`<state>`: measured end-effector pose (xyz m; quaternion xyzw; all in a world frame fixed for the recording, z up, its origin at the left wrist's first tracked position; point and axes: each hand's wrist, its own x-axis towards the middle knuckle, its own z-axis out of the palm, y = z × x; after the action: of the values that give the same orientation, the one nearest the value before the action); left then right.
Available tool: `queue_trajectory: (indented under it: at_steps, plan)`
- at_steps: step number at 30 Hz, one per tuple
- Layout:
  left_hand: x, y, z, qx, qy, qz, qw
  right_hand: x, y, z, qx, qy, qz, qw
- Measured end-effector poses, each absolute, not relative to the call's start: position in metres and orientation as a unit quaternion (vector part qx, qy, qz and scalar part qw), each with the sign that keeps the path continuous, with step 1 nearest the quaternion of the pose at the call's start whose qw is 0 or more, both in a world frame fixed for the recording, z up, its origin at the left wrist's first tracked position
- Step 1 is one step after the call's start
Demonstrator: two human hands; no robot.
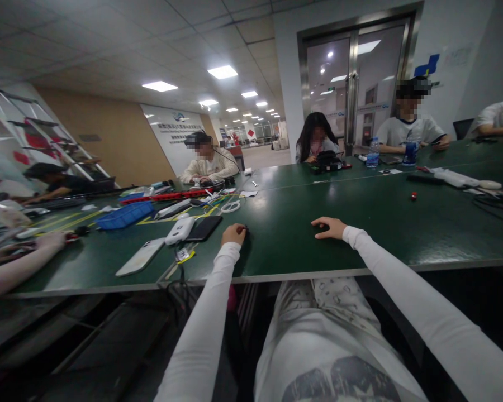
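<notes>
My left hand [233,234] rests on the green table [276,245] with its fingers curled together. A small dark bit shows at the fingertips, too small to name. My right hand [331,228] is over the table further right, thumb and fingers apart, holding nothing. Just left of my left hand lies a black flat phone-like slab [204,229]. Beside it are a white device [180,229] and a white phone [141,257]. A small yellow-and-white label [185,255] lies near the table's front edge.
A blue basket [124,215], a white coil [230,206] and cables sit to the left. Water bottles [373,153] stand at the far side. A small red object [414,196] lies to the right, near a white tool [456,178]. Several people sit around the table; one person's arm [29,262] reaches in at left.
</notes>
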<state>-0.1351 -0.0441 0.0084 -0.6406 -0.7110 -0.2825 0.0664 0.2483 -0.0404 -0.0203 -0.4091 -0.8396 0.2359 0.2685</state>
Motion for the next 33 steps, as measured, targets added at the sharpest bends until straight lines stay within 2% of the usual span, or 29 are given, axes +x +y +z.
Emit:
queue_trajectory:
  at_steps: [12, 21, 25, 30, 33]
  plan:
    - [0.043, -0.048, -0.010, -0.802, -0.491, -0.332, -0.080, 0.244, -0.046, -0.012, -0.428, -0.845, 0.204, 0.245]
    - [0.073, -0.051, -0.008, -0.793, -0.466, -0.364, -0.145, 0.243, -0.045, -0.010, -0.450, -0.839, 0.189, 0.240]
    - [0.063, -0.045, -0.001, -0.722, -0.475, -0.471, -0.179, 0.243, -0.045, -0.011, -0.454, -0.835, 0.194, 0.243]
    - [0.034, -0.035, 0.013, -0.476, -0.558, -0.661, -0.158, 0.245, -0.046, -0.010, -0.452, -0.834, 0.206, 0.241]
    - [0.021, -0.033, 0.017, -0.377, -0.597, -0.690, -0.161, 0.245, -0.047, -0.010, -0.451, -0.833, 0.213, 0.241]
